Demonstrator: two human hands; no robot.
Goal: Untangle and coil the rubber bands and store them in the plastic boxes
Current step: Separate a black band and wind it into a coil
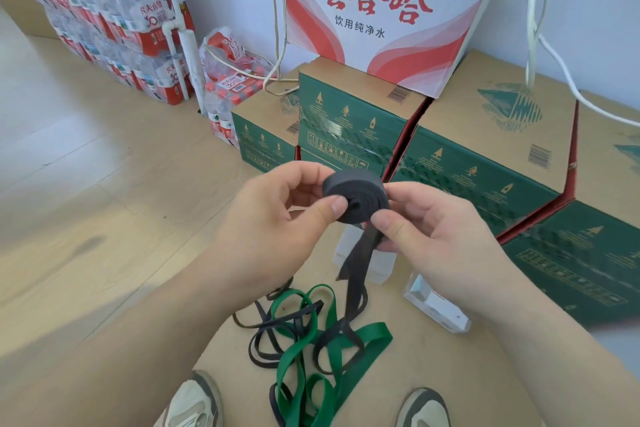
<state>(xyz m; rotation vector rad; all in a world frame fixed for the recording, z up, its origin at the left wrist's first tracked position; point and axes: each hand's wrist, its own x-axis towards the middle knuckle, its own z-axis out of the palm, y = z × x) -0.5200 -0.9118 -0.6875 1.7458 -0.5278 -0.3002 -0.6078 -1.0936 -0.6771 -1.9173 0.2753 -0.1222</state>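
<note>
**Entry 1, left grip** (277,218): The thumb is pressed on the near face of the coil and the fingers are curled behind its far face. It is closed on the coil and carries it.

**Entry 2, right grip** (446,239): The thumb and forefinger pinch the loose tail at about 5 o'clock on the coil's rim, where the tail leaves it. Nothing else is held.

**Entry 3, dark grey flat rubber band wound into a disc-shaped coil** (356,198): It sits between the two grips, in the air above the floor, with its wound face turned toward my camera.

**Entry 4, unwound tail of the same dark band** (356,263): It hangs from the coil toward 6 o'clock, with its long axis running 12 to 6, down into the heap on the floor.

**Entry 5, heap** of one wide green flat rubber band (304,340) and thinner dark rubber bands (263,333): It lies at 6 to 7 o'clock from the grips. The tail crosses the green band there, and I cannot tell whether it is snagged.

**Entry 6, two clear plastic boxes**: The first (381,267) is behind the tail at 6 o'clock. The second (436,308) is at 4 o'clock, under the right wrist.

**Note:** I judge that winding is under way. Further winding depends on slack feeding straight up from 6 o'clock. The right grip is the nearer one to both the tail and the boxes.
</note>
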